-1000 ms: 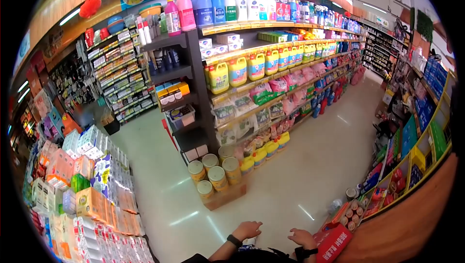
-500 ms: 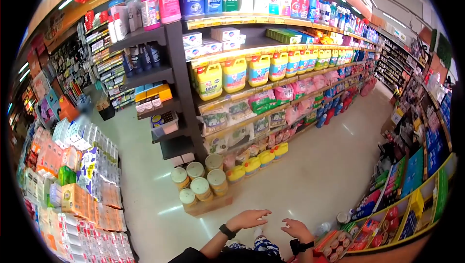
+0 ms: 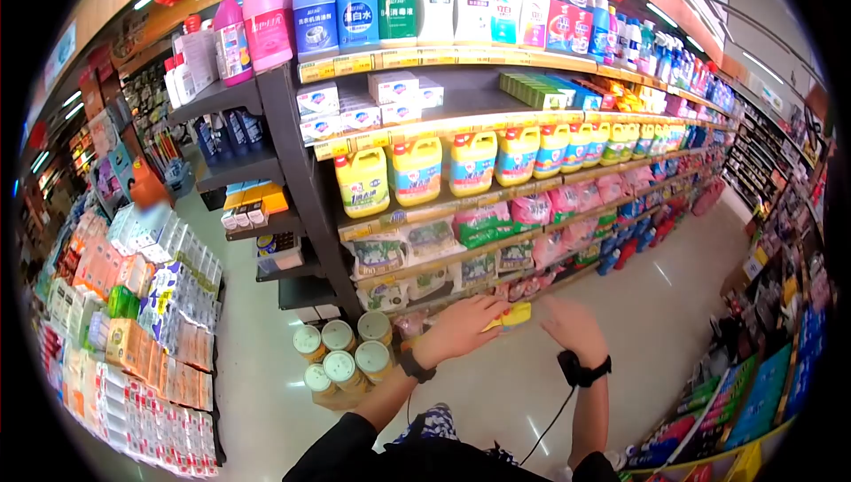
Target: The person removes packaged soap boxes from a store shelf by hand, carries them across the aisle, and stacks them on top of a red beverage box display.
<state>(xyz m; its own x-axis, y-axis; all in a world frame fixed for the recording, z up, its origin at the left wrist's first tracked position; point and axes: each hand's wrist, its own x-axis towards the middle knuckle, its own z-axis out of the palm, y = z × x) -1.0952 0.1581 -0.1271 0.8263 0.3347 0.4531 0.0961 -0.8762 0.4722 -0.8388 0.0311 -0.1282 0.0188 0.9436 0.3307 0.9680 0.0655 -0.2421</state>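
Note:
My left hand [image 3: 463, 329] reaches out over the aisle with its fingers stretched and holds nothing. In the view it overlaps a yellow jug [image 3: 514, 314] standing on the floor farther back, without holding it. My right hand [image 3: 574, 329] hangs across from it, empty, its fingers loosely bent and apart. Each wrist wears a black band, and a thin cable runs down from the right one. Beyond the hands, yellow detergent jugs [image 3: 417, 172] line a shelf, above bagged goods [image 3: 483, 227] on the lower shelves.
Several round tubs [image 3: 339, 367] stand on the floor by the shelf end. Stacked tissue packs [image 3: 168, 305] form a long pile at left. Bottles [image 3: 355, 5] fill the top shelf, with boxed soap [image 3: 359, 117] below. More shelving [image 3: 753, 402] borders the aisle at right.
Both hands have risen and moved forward, now looking larger. The shelf has come closer, and the tubs sit lower and farther left in view.

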